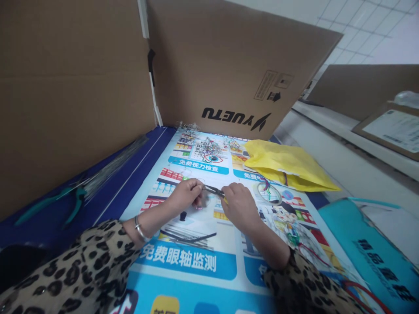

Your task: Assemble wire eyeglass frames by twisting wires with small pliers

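My left hand (pixel 185 195) is closed in a pinch on a small piece I cannot make out, held just above a printed poster (pixel 193 261) that covers the table. My right hand (pixel 240 205) is closed round small pliers (pixel 214 190), whose dark tip points left and meets the fingertips of the left hand. Both arms wear leopard-print sleeves, and a silver bangle (pixel 140 229) sits on the left wrist. Under the hands lie several thin metal pins (pixel 188 235) on the poster.
Green-handled pliers (pixel 62 203) and a bundle of thin wires (pixel 111 170) lie at the left on blue cloth. A yellow bag (pixel 288 163), a wire coil (pixel 270 192) and a heap of small finished wire pieces (pixel 209 150) lie beyond. Cardboard walls (pixel 229 61) stand behind.
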`<state>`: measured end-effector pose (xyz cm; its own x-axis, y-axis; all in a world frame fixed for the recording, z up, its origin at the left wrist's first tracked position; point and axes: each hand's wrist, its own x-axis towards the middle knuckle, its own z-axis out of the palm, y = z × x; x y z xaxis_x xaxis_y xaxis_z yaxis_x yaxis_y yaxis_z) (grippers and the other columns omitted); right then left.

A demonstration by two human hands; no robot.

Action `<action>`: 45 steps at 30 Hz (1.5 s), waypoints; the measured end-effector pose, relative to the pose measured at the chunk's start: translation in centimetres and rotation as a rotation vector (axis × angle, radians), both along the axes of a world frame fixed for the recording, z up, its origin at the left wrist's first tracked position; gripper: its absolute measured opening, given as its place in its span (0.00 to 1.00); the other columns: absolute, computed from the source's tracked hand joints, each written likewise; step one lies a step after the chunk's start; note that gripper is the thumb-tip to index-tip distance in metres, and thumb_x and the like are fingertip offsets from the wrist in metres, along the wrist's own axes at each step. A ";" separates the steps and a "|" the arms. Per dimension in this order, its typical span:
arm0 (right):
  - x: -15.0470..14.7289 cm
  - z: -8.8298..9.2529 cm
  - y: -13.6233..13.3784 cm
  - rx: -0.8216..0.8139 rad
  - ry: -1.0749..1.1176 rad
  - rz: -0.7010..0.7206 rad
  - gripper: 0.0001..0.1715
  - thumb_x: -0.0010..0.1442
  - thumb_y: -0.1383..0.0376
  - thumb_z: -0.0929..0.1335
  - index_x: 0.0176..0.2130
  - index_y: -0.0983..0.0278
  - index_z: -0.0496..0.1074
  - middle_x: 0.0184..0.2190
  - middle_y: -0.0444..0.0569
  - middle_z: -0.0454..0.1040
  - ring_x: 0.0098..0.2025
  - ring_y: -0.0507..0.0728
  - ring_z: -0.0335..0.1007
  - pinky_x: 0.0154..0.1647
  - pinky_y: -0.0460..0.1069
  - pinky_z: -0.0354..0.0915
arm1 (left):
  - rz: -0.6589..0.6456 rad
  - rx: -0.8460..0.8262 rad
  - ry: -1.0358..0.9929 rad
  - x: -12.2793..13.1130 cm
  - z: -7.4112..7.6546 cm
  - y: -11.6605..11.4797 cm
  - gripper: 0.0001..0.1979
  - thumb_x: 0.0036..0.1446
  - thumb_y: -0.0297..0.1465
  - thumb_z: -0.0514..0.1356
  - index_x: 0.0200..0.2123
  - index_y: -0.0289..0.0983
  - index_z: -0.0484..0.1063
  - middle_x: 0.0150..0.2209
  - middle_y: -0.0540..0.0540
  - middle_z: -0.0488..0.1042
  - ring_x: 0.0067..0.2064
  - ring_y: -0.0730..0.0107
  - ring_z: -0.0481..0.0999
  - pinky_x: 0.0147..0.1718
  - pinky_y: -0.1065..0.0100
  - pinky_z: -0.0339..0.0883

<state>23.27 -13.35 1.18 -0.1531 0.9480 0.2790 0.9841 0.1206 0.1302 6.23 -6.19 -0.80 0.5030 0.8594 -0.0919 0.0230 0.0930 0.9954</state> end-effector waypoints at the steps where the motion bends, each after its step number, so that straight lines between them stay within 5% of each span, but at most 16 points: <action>1: 0.0 0.0 0.0 0.003 -0.008 0.000 0.09 0.57 0.66 0.63 0.38 0.65 0.69 0.35 0.52 0.67 0.39 0.59 0.59 0.40 0.51 0.52 | 0.001 0.001 0.004 0.0 0.0 0.0 0.07 0.53 0.32 0.54 0.26 0.35 0.62 0.19 0.54 0.68 0.15 0.79 0.66 0.15 0.76 0.61; 18: -0.1 -0.5 -0.2 0.016 -0.033 -0.002 0.06 0.56 0.66 0.64 0.36 0.63 0.69 0.33 0.51 0.67 0.37 0.58 0.59 0.36 0.49 0.51 | 0.010 0.021 0.021 0.1 0.2 -0.3 0.08 0.52 0.33 0.54 0.25 0.36 0.61 0.20 0.54 0.68 0.15 0.79 0.67 0.15 0.76 0.61; 45: -0.8 0.3 -0.5 -0.175 0.009 -0.083 0.09 0.60 0.62 0.60 0.39 0.62 0.65 0.35 0.49 0.69 0.37 0.56 0.65 0.32 0.47 0.55 | -0.058 0.100 0.148 -0.3 0.7 -0.2 0.08 0.54 0.31 0.51 0.24 0.36 0.61 0.16 0.55 0.64 0.14 0.80 0.62 0.14 0.78 0.54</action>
<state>22.49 -13.87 1.47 -0.0710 0.9915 0.1094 0.9926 0.0594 0.1059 5.94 -6.37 -0.10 0.5393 0.8379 -0.0842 0.1721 -0.0118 0.9850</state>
